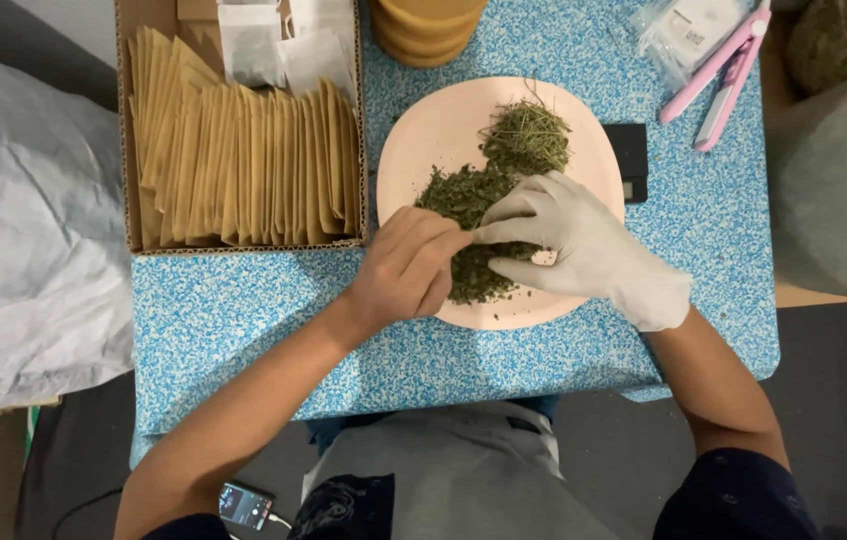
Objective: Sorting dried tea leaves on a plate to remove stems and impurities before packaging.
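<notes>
A pink round plate (434, 125) on a blue speckled table (244, 310) carries a heap of dark green crushed dried herbs (464, 195) and a lighter stringy clump (529, 138) behind it. My bare left hand (406, 270) rests at the plate's near left rim, its fingers closed over something small that I cannot make out. My right hand (584, 245), in a white glove, lies over the herb heap and pinches some of it, fingertips meeting those of my left hand.
A cardboard box (129, 130) of tan paper envelopes (244, 165) and small white bags (254, 40) stands left of the plate. A pink clamp-like tool (724, 70), a clear packet (689, 30), a black flat object (632, 160) and stacked tan lids (424, 30) lie behind. A phone (247, 503) rests near my lap.
</notes>
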